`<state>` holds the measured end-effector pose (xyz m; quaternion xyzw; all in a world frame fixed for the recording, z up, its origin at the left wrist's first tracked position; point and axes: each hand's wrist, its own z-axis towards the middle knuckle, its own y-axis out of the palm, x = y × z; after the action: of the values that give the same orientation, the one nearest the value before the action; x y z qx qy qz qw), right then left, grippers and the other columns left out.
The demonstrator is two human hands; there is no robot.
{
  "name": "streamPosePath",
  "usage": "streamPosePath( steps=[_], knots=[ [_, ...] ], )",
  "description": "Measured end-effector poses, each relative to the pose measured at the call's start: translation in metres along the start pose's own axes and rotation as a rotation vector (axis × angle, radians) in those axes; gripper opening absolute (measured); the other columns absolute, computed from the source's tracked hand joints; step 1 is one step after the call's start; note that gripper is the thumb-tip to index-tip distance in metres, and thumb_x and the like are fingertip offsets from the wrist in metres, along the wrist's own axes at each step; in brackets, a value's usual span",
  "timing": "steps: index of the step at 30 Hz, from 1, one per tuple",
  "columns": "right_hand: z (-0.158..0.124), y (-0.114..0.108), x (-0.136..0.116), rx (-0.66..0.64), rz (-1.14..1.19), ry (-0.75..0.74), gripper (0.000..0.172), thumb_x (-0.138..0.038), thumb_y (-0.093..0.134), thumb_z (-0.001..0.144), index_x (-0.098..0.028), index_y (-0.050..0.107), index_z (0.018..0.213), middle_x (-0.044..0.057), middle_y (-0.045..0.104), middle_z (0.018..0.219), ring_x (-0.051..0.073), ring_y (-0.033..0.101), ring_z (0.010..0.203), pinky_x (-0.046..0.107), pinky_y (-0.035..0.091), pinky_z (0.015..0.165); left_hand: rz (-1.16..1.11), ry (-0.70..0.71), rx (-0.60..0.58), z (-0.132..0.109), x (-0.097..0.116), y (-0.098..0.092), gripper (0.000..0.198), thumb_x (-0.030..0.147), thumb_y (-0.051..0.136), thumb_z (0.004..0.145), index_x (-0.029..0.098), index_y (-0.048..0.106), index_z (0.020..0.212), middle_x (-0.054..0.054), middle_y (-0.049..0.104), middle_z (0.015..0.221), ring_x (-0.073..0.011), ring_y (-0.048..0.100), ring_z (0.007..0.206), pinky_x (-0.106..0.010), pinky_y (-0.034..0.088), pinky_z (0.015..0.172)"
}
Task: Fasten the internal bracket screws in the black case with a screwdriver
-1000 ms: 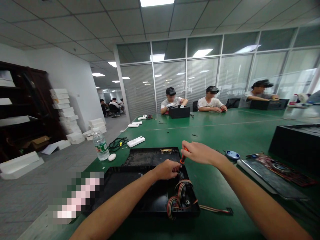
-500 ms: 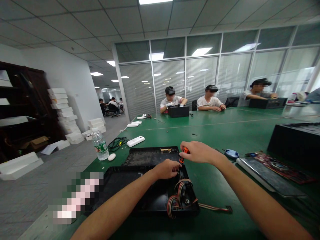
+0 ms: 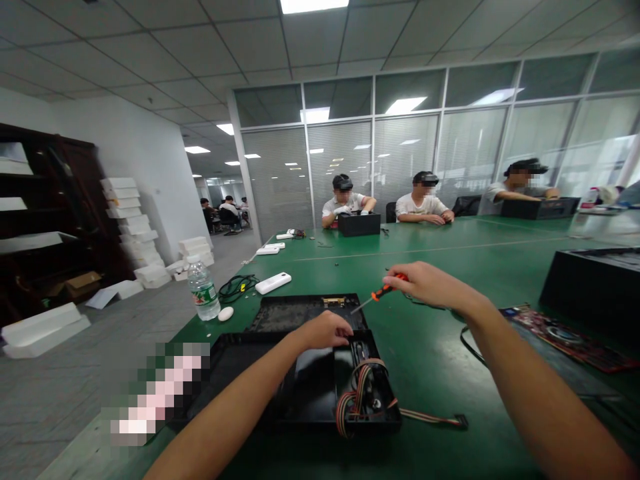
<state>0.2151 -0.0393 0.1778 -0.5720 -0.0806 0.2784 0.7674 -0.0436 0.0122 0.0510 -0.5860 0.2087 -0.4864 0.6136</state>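
An open black computer case (image 3: 300, 393) lies on the green table (image 3: 440, 260) in front of me, with a bundle of striped ribbon cables (image 3: 357, 393) at its right end. My left hand (image 3: 325, 330) rests on the case's far rim with its fingers curled, pinching something I cannot make out. My right hand (image 3: 430, 283) is raised above the table to the right of the case and grips a small orange-handled screwdriver (image 3: 377, 295), whose tip points down and left toward the case. A flat black panel (image 3: 305, 312) lies just beyond the case.
A water bottle (image 3: 203, 288), a white mouse (image 3: 225, 313), black cables (image 3: 235, 287) and a white box (image 3: 272, 283) sit at the left. A circuit card (image 3: 565, 337) and a black case (image 3: 595, 287) lie at the right. Three people work at the table's far side.
My right hand lifted the screwdriver up and to the right, away from the case's rim. My left hand stayed at the rim.
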Motion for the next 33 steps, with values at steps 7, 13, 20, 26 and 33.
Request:
streamPosePath(
  steps=[7,13,20,26,33],
  knots=[
    [0.004,0.029,0.029,0.117,0.831,0.211,0.03,-0.047,0.047,0.083,-0.017,0.044,0.087,0.002,0.055,0.076,0.011,0.056,0.061,0.028,0.05,0.063,0.114,-0.249,-0.324,-0.038,-0.023,-0.035,0.008,0.024,0.07,0.065,0.018,0.068,0.07,0.002,0.062,0.061,-0.0093,0.053,0.054,-0.017,0.036,0.053],
    [-0.034,0.095,-0.011,-0.184,0.977,0.031,0.023,-0.028,0.053,0.079,-0.019,0.041,0.096,-0.002,0.051,0.08,0.011,0.053,0.069,0.029,0.049,0.066,0.036,-0.232,-0.154,-0.057,-0.031,-0.053,0.032,0.037,0.044,0.088,0.014,0.065,0.083,-0.002,0.064,0.076,-0.0111,0.055,0.066,-0.018,0.038,0.062],
    [-0.091,0.136,-0.06,0.023,0.214,-0.248,0.013,-0.019,0.054,0.074,-0.018,0.052,0.087,0.002,0.056,0.08,0.015,0.051,0.069,0.026,0.036,0.059,0.04,-0.332,-0.198,-0.058,-0.073,-0.037,0.036,0.042,0.046,0.085,0.013,0.064,0.074,0.0,0.058,0.067,-0.0119,0.05,0.063,-0.018,0.035,0.059],
    [-0.114,0.163,-0.059,0.133,-0.1,-0.504,0.029,-0.039,0.048,0.085,-0.018,0.053,0.066,0.003,0.056,0.067,0.016,0.05,0.063,0.028,0.03,0.052,-0.103,-0.379,-0.196,-0.051,-0.087,-0.017,0.046,0.051,0.041,0.085,0.012,0.063,0.073,0.002,0.052,0.063,-0.0105,0.045,0.059,-0.018,0.033,0.055],
    [-0.125,0.162,-0.056,0.101,-0.091,-0.566,0.033,-0.042,0.045,0.087,-0.019,0.052,0.063,0.001,0.055,0.061,0.014,0.047,0.056,0.029,0.027,0.051,-0.039,-0.299,-0.32,-0.045,-0.088,-0.021,0.025,0.035,0.052,0.082,0.014,0.064,0.088,0.0,0.06,0.073,-0.0109,0.052,0.065,-0.016,0.036,0.057]
  ],
)
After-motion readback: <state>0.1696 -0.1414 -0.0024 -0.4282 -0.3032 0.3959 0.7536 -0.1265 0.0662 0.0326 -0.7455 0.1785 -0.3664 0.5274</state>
